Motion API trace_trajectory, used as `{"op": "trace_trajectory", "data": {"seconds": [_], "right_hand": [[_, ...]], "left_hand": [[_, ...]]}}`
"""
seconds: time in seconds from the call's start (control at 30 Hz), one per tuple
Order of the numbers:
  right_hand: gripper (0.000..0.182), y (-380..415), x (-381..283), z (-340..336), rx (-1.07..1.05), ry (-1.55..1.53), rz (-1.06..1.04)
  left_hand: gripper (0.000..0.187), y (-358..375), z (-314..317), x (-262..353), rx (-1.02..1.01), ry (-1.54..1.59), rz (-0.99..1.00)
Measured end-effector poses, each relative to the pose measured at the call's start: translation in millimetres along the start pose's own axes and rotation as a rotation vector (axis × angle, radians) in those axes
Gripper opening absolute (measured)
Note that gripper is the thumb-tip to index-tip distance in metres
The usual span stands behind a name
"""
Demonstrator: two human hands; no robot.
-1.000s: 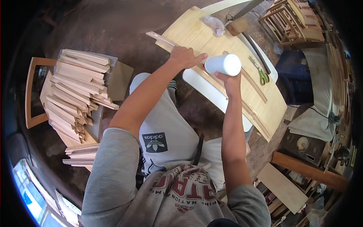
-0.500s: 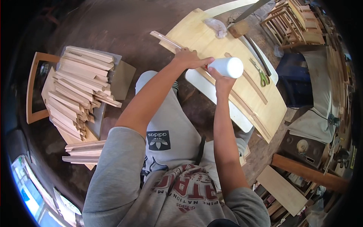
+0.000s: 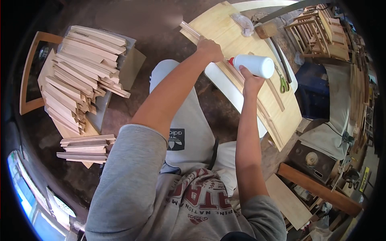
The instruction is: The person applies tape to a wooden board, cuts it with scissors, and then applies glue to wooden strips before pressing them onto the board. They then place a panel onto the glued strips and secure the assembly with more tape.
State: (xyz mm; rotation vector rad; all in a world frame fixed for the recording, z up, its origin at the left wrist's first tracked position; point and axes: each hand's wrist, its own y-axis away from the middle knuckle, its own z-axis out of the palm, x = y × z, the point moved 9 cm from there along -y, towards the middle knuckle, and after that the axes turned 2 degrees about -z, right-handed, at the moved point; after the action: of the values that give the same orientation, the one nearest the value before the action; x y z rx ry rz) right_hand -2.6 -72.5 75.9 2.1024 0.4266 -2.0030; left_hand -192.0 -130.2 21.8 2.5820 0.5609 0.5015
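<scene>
Head view looks down over a seated person's grey sweatshirt and two bare forearms reaching forward to a pale wooden board (image 3: pixel 257 100) that lies across a white surface (image 3: pixel 225 86). Right hand (image 3: pixel 251 80) is wrapped around a white bottle (image 3: pixel 257 65), held on its side with its red nozzle (image 3: pixel 231 61) pointing left and down at a thin wooden strip (image 3: pixel 225 66) running along the board's near edge. Left hand (image 3: pixel 210 48) is closed down on that same strip further up, fingers curled over it and pressing it to the board; the strip's far end juts past the board's corner. Green-handled scissors (image 3: pixel 284 84) lie on the board just right of the bottle, beside a second long curved strip (image 3: pixel 273 90). A crumpled clear plastic bag (image 3: pixel 244 22) and a small wooden block (image 3: pixel 266 30) sit at the board's far end. To the person's left, on the floor, stands a tall heap of cut wooden slats (image 3: pixel 80 68), with a smaller stack (image 3: pixel 86 148) nearer the knee. Wooden frames (image 3: pixel 317 28) are stacked at upper right.
</scene>
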Motion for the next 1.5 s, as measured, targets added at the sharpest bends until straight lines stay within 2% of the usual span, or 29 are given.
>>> {"op": "trace_trajectory", "data": {"seconds": [0.33,0.53,0.63,0.73,0.83,0.93,1.13,1.23,1.5], "right_hand": [[0.068,-7.8,2.8,-0.4,-0.053,0.061,0.030],[0.067,-5.2,6.4,-5.9,-0.055,-0.022,0.030],[0.061,-5.0,9.7,-8.2,-0.054,-0.019,-0.006],[0.060,-5.8,15.0,-10.7,-0.055,-0.024,0.058],[0.060,-6.4,14.6,-5.1,-0.053,-0.056,0.008],[0.068,-8.6,14.3,-4.6,-0.040,-0.049,0.041],[0.067,-2.3,14.1,-17.7,0.024,-0.065,0.126],[0.058,-3.8,18.2,-28.8,0.062,0.010,0.032],[0.061,4.6,25.9,-59.2,0.103,-0.011,0.048]], "left_hand": [[0.045,7.4,4.1,9.3,-0.015,-0.066,0.043],[0.049,14.6,-1.5,11.4,0.007,-0.067,0.036],[0.049,15.0,-2.2,11.0,0.021,-0.065,0.034],[0.050,11.1,0.9,9.9,0.028,-0.074,0.026],[0.050,11.5,-0.2,11.6,0.016,-0.082,0.035],[0.050,14.3,-0.7,12.7,-0.009,-0.089,0.035],[0.049,9.8,1.2,11.5,0.009,-0.120,0.044],[0.048,10.8,0.2,12.1,0.008,-0.137,0.044],[0.045,4.4,2.5,10.6,0.044,-0.157,0.046]]}}
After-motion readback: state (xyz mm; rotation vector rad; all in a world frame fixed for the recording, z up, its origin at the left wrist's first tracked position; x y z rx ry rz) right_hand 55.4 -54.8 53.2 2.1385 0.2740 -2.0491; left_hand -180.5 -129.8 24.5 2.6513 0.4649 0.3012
